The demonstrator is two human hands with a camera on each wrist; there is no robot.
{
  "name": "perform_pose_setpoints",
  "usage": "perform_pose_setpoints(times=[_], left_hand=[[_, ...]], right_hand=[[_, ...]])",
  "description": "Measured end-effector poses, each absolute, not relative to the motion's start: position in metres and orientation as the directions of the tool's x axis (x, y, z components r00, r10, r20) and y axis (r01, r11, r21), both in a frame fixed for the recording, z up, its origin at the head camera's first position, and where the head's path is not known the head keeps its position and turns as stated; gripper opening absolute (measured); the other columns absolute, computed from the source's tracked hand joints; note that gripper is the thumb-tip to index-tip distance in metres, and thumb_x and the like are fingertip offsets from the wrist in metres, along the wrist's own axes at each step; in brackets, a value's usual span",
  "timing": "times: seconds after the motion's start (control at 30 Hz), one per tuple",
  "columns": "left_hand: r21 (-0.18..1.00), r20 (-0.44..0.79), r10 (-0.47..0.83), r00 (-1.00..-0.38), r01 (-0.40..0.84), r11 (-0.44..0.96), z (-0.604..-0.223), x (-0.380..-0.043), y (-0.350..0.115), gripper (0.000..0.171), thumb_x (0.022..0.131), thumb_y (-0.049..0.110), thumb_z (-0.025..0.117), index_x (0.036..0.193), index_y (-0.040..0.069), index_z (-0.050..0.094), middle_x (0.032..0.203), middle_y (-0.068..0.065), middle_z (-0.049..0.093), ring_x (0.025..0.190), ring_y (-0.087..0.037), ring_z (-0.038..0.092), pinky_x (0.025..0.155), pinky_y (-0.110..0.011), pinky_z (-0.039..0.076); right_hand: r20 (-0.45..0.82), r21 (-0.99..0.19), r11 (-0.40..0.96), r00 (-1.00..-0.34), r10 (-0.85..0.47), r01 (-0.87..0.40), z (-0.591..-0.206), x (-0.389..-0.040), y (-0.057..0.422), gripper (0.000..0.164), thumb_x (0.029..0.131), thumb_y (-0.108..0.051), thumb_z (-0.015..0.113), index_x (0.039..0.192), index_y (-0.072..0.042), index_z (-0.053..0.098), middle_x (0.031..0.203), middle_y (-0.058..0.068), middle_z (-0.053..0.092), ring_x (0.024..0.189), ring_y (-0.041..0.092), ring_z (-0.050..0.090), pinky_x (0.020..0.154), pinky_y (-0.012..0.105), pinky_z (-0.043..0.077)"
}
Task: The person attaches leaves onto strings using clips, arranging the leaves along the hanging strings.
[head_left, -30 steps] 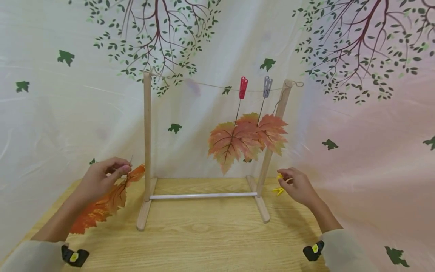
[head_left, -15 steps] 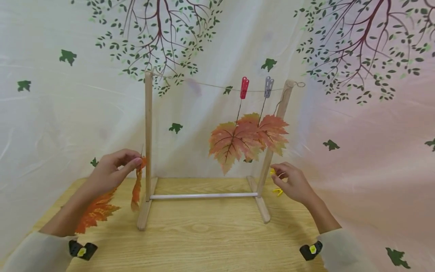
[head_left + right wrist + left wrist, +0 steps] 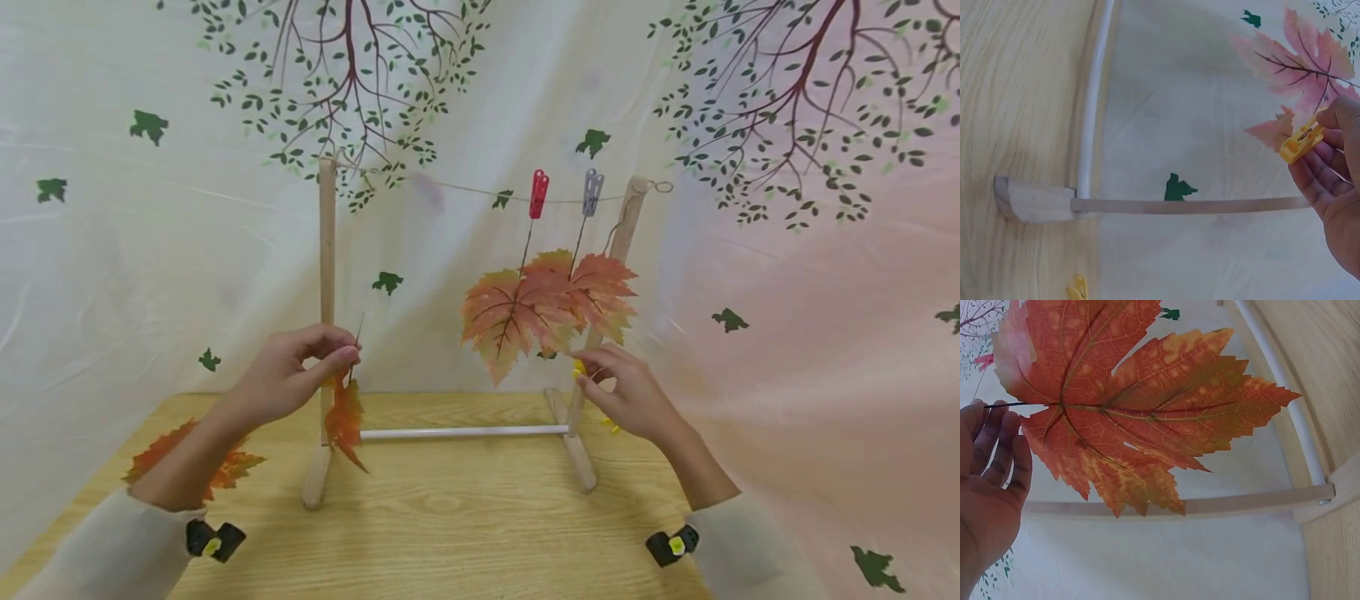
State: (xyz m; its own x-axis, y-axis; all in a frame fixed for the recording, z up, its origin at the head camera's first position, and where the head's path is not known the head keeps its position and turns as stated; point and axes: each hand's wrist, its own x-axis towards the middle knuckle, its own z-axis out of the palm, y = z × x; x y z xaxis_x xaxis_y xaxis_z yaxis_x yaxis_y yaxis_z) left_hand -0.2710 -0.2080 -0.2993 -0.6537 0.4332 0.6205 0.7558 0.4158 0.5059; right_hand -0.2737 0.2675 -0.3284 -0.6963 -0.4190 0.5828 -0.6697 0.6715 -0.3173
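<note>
By its thin dark stem, my left hand (image 3: 288,371) pinches an orange-red artificial maple leaf (image 3: 1129,406), which hangs edge-on beside the left post in the head view. My right hand (image 3: 626,387) holds a yellow clothespin (image 3: 1302,139) between thumb and fingers, near the right post. Above, a string (image 3: 465,189) runs between the two posts. On it a red clothespin (image 3: 538,194) and a grey clothespin (image 3: 592,192) each hold a leaf stem. Two reddish-orange leaves (image 3: 513,312) hang from them, partly overlapping.
A wooden stand with a white crossbar (image 3: 465,432) stands on the wood-grain table (image 3: 450,517). Another orange leaf (image 3: 236,467) lies at the left, partly behind my forearm. A second yellow clothespin (image 3: 1077,288) lies by the right post. A printed cloth hangs behind.
My left hand has carried its leaf rightward, past the left post, leaving another leaf on the table. My right hand has moved left and slightly up with the yellow clothespin.
</note>
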Motion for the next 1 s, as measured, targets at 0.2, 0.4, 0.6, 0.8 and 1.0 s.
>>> perform_pose_setpoints(times=[0.2, 0.4, 0.6, 0.8, 1.0], left_hand=[[0.514, 0.617, 0.453, -0.643, 0.765, 0.387, -0.293, -0.271, -0.193, 0.012, 0.1, 0.006, 0.065, 0.108, 0.011, 0.072, 0.093, 0.004, 0.072, 0.081, -0.016, 0.069, 0.074, -0.023, 0.056], [0.512, 0.611, 0.48, -0.629, 0.777, 0.367, -0.289, -0.279, -0.18, 0.01, 0.102, 0.007, 0.064, 0.108, 0.01, 0.072, 0.094, -0.004, 0.074, 0.083, -0.012, 0.07, 0.076, -0.024, 0.056], [0.53, 0.584, 0.519, -0.624, 0.778, 0.338, -0.282, -0.29, -0.169, 0.011, 0.104, 0.01, 0.062, 0.109, 0.008, 0.071, 0.097, 0.0, 0.073, 0.085, -0.013, 0.07, 0.076, -0.027, 0.057], [0.584, 0.526, 0.552, -0.647, 0.747, 0.319, -0.27, -0.299, -0.158, 0.012, 0.105, 0.014, 0.06, 0.11, 0.009, 0.07, 0.1, -0.004, 0.071, 0.086, -0.017, 0.069, 0.073, -0.031, 0.059], [0.611, 0.506, 0.584, -0.635, 0.742, 0.276, -0.258, -0.306, -0.149, 0.012, 0.105, 0.012, 0.06, 0.11, 0.005, 0.069, 0.1, -0.01, 0.07, 0.088, -0.021, 0.069, 0.075, -0.033, 0.06]], right_hand=[[0.58, -0.313, 0.662, -0.689, -0.435, -0.681, -0.317, -0.273, 0.255, 0.033, 0.096, -0.008, 0.071, 0.129, -0.004, 0.068, 0.102, 0.001, 0.066, 0.087, 0.015, 0.068, 0.073, 0.036, 0.059], [0.619, -0.29, 0.621, -0.638, -0.458, -0.728, -0.309, -0.275, 0.244, 0.033, 0.095, -0.007, 0.071, 0.127, 0.0, 0.068, 0.107, 0.006, 0.068, 0.087, 0.018, 0.068, 0.072, 0.044, 0.059], [0.644, -0.281, 0.587, -0.602, -0.471, -0.759, -0.299, -0.277, 0.23, 0.034, 0.094, -0.004, 0.071, 0.127, 0.002, 0.068, 0.109, 0.009, 0.07, 0.088, 0.019, 0.069, 0.075, 0.04, 0.059], [0.656, -0.283, 0.571, -0.59, -0.471, -0.771, -0.285, -0.278, 0.215, 0.035, 0.094, -0.005, 0.072, 0.127, 0.004, 0.067, 0.12, 0.016, 0.069, 0.089, 0.022, 0.071, 0.077, 0.049, 0.059], [0.704, -0.258, 0.544, -0.541, -0.461, -0.799, -0.27, -0.283, 0.203, 0.032, 0.091, -0.002, 0.073, 0.122, 0.003, 0.069, 0.105, 0.01, 0.071, 0.087, 0.022, 0.07, 0.076, 0.045, 0.06]])
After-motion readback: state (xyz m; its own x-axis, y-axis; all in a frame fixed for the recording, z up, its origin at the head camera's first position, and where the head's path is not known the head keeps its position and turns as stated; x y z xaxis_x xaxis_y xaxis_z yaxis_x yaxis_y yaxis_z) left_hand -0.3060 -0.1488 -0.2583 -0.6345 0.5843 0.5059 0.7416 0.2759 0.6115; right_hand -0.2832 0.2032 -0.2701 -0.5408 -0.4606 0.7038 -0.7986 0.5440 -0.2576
